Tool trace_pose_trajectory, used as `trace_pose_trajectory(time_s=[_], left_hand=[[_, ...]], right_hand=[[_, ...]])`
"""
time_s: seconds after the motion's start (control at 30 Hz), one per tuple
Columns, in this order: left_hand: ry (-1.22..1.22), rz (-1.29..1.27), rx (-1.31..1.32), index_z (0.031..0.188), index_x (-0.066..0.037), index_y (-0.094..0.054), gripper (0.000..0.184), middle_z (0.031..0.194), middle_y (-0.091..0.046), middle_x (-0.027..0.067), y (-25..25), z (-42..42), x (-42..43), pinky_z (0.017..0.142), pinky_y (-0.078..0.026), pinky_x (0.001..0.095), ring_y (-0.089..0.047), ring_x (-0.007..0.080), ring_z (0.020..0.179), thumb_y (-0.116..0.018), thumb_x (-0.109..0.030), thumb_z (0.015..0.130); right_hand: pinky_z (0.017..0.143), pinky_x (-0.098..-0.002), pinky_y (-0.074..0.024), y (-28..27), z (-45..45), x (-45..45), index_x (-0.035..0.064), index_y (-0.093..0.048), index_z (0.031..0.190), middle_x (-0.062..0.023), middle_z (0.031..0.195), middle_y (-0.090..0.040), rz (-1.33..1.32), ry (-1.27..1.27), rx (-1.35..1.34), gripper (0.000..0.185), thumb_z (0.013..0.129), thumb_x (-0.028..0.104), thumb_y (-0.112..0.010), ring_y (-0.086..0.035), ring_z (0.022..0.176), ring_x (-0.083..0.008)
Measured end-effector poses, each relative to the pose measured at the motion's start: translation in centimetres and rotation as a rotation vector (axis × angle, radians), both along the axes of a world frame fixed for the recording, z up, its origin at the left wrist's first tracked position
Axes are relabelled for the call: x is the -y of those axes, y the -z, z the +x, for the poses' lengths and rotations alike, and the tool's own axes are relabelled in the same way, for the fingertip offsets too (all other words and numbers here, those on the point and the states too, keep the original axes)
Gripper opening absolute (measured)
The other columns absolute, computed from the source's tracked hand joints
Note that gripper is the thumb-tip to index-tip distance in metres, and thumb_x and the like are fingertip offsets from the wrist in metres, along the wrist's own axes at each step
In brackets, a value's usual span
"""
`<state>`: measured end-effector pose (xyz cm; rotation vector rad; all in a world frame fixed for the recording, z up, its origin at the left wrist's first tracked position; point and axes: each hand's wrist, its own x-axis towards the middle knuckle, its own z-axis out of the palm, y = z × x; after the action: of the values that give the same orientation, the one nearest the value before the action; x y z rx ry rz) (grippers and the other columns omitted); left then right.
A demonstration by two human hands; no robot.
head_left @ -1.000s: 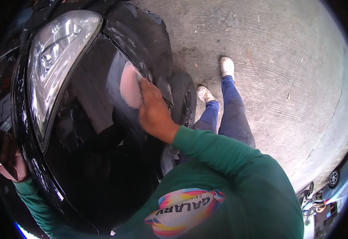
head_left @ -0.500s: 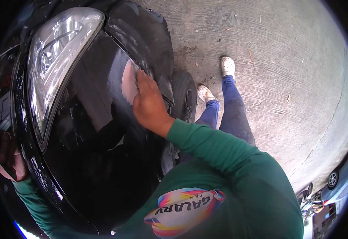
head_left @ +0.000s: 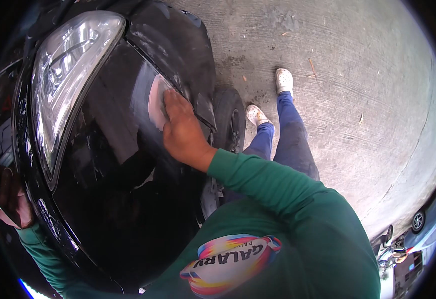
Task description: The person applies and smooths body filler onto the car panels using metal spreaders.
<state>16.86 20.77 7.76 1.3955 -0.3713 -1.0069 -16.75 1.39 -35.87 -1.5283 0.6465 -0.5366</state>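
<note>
My right hand [head_left: 185, 128] presses on the car's black front fender [head_left: 113, 199], its fingers held together over the right edge of a pale pink patch [head_left: 157, 102]. Greyish scuffing surrounds this patch. Anything under those fingers is hidden. At the far left edge, in shadow, my left hand [head_left: 22, 207] appears with its fingers bent around something with a pale, curved edge; its kind is unclear. Green sleeves cover both arms.
A clear headlight [head_left: 73, 84] lies left of the patch, beside a panel seam. The front tyre [head_left: 228, 122] is just right of the fender. My legs and white clogs [head_left: 284, 81] stand on grooved concrete [head_left: 357, 60]. A blue car [head_left: 427, 224] and a motorcycle are farther off.
My right hand has slid slightly down along the patch, and its fingers lie flatter and farther onto it. The whole view has shifted a little. My left hand looks much the same.
</note>
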Motion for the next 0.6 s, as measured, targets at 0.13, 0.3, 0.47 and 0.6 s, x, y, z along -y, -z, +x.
trace_pose_trajectory(time_s=[0.13,0.3,0.47,0.6], left_hand=[[-0.084,0.048,0.129,0.127,0.001,-0.058,0.019,0.099,-0.049,0.0066,-0.4,0.1,-0.5,0.065,-0.044,0.0275,-0.047,0.0144,0.080,-0.050,-0.015,0.121],[0.035,0.091,0.275,0.128,0.002,-0.056,0.020,0.103,-0.048,0.0074,-0.1,0.8,-1.8,0.071,-0.048,0.0256,-0.050,0.0146,0.083,-0.040,-0.007,0.122],[-0.170,0.427,0.831,0.128,0.002,-0.054,0.024,0.111,-0.049,0.0088,1.0,-1.2,-1.1,0.083,-0.053,0.0244,-0.054,0.0148,0.093,-0.031,0.001,0.121],[-0.096,0.282,0.663,0.134,0.003,-0.055,0.027,0.113,-0.050,0.0099,0.2,1.3,-2.6,0.086,-0.053,0.0272,-0.054,0.0163,0.098,-0.032,0.000,0.121]], right_hand=[[0.134,-0.0572,-0.0372,-0.5,-0.6,-1.0,-0.0179,-0.042,0.165,-0.0417,0.163,-0.052,-0.004,-0.017,0.003,0.076,0.090,-0.010,-0.057,-0.046,0.156,-0.0585],[0.139,-0.0586,-0.0283,-1.9,-1.8,-0.9,-0.0221,-0.033,0.166,-0.0448,0.169,-0.042,0.056,-0.131,-0.007,0.081,0.091,-0.008,-0.058,-0.035,0.164,-0.0588],[0.139,-0.0600,-0.0280,-3.1,-3.5,-1.8,-0.0199,-0.032,0.168,-0.0434,0.171,-0.039,0.060,-0.169,0.022,0.083,0.090,-0.008,-0.059,-0.034,0.164,-0.0592],[0.137,-0.0575,-0.0331,-4.7,-5.1,-2.3,-0.0126,-0.035,0.170,-0.0388,0.170,-0.045,0.093,-0.181,0.035,0.086,0.087,-0.012,-0.056,-0.039,0.162,-0.0569]])
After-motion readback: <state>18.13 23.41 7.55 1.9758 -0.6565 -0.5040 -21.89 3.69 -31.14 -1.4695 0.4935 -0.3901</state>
